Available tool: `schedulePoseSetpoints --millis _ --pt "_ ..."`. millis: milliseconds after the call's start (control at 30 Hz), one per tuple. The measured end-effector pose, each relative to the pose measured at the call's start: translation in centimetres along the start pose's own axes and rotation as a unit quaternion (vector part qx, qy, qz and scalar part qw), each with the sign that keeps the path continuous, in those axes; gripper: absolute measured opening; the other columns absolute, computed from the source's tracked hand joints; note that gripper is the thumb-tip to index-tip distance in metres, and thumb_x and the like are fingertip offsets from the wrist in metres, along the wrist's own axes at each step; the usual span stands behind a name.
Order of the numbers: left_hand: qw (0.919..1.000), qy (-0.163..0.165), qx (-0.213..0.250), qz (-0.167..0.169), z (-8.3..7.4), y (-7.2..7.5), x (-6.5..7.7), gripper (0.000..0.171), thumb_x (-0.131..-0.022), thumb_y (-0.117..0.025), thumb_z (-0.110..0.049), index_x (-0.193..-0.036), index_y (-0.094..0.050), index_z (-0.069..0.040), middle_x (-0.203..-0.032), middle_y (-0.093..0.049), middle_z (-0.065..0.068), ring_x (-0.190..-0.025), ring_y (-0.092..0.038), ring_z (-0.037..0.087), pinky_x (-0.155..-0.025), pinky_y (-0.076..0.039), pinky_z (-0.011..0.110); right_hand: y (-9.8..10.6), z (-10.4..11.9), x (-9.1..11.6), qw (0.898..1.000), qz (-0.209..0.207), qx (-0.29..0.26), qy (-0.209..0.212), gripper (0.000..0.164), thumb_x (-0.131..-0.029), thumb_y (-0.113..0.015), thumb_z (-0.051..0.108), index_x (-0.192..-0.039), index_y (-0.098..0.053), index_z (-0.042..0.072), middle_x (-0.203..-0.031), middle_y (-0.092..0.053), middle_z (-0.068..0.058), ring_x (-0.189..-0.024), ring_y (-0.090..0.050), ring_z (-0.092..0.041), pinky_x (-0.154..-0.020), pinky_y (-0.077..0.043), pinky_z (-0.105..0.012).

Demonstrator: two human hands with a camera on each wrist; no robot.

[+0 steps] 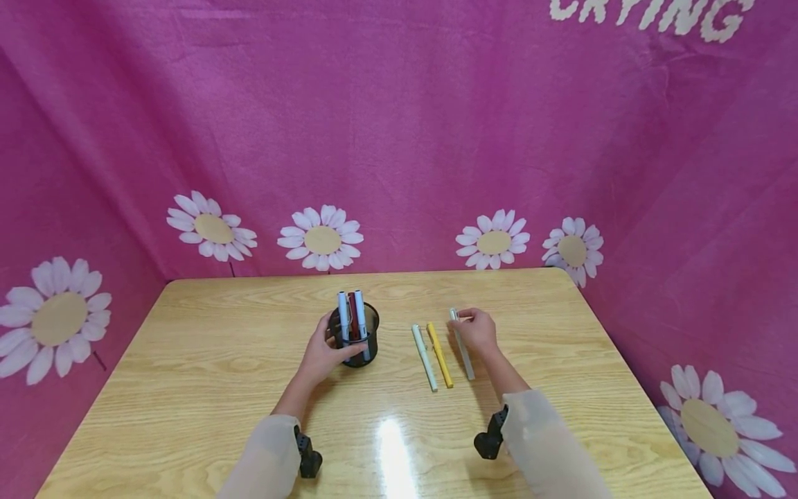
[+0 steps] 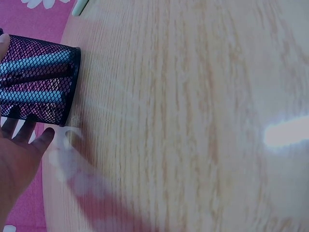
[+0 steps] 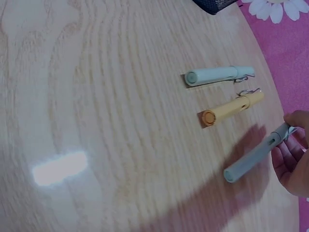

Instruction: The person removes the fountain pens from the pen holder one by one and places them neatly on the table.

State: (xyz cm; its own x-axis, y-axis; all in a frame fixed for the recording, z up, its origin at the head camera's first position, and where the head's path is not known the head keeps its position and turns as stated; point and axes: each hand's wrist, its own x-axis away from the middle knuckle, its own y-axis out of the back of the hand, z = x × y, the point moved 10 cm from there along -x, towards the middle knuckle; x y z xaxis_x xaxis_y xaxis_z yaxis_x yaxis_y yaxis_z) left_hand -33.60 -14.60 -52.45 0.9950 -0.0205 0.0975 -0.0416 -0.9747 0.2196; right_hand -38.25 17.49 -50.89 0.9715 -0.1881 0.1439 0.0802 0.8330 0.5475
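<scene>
My left hand [image 1: 323, 356] grips a black mesh pen cup [image 1: 372, 326] from its left side, with the thumb across the front. Two pale blue pens [image 1: 343, 315] and a dark red pen [image 1: 353, 315] stand upright in the cup; the mesh shows their lower parts in the left wrist view. Over to the right, my right hand [image 1: 479, 330] pinches a pale grey-green pen [image 3: 251, 159] near its clip end, between thumb and fingers. A mint green pen [image 1: 424, 358] and a yellow pen [image 1: 440, 355] lie side by side, left of that hand.
Everything is on a light wood table [image 1: 206, 374] with a bright glare patch near its front. A pink curtain [image 1: 399, 138] with daisies hangs behind and along both sides. Each sleeve carries a small black wrist camera [image 1: 489, 436].
</scene>
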Motion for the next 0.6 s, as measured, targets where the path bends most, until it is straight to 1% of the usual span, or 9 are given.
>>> schedulePoseSetpoints --millis 200,300,433,600 --pt "1.0000 -0.002 -0.003 -0.003 -0.2 0.0 0.1 0.098 -0.069 -0.082 -0.037 -0.146 -0.023 -0.025 -0.148 -0.035 0.008 -0.133 -0.036 0.038 -0.105 -0.039 0.052 -0.2 -0.4 0.1 0.999 -0.014 -0.029 0.001 0.033 -0.081 -0.070 0.017 -0.109 -0.063 0.000 -0.079 -0.057 -0.007 -0.064 -0.050 -0.012 -0.053 -0.042 -0.021" --pt "1.0000 -0.004 -0.006 -0.003 -0.3 0.0 0.1 0.096 -0.070 -0.081 -0.038 -0.146 -0.023 -0.025 -0.148 -0.035 0.008 -0.133 -0.036 0.038 -0.105 -0.038 0.053 -0.3 -0.6 0.0 0.999 -0.023 -0.038 0.003 0.033 -0.080 -0.071 0.016 -0.107 -0.064 -0.001 -0.077 -0.058 -0.007 -0.063 -0.050 -0.011 -0.053 -0.042 -0.020" --pt "1.0000 -0.005 -0.008 -0.002 -0.3 0.0 0.1 0.095 -0.070 -0.081 -0.038 -0.145 -0.024 -0.024 -0.148 -0.035 0.008 -0.134 -0.036 0.038 -0.106 -0.037 0.053 -0.7 -1.1 -0.1 0.999 -0.031 -0.041 -0.004 0.032 -0.079 -0.073 0.018 -0.105 -0.065 0.000 -0.078 -0.060 -0.007 -0.065 -0.051 -0.011 -0.054 -0.042 -0.020" --pt "1.0000 -0.004 -0.007 0.000 -0.1 0.0 0.0 0.095 -0.070 -0.081 -0.039 -0.145 -0.024 -0.025 -0.148 -0.034 0.008 -0.134 -0.035 0.039 -0.107 -0.036 0.053 -1.2 -1.6 -0.1 0.998 -0.030 -0.047 -0.016 0.031 -0.079 -0.072 0.018 -0.104 -0.066 -0.001 -0.081 -0.062 -0.008 -0.069 -0.054 -0.013 -0.056 -0.042 -0.019"
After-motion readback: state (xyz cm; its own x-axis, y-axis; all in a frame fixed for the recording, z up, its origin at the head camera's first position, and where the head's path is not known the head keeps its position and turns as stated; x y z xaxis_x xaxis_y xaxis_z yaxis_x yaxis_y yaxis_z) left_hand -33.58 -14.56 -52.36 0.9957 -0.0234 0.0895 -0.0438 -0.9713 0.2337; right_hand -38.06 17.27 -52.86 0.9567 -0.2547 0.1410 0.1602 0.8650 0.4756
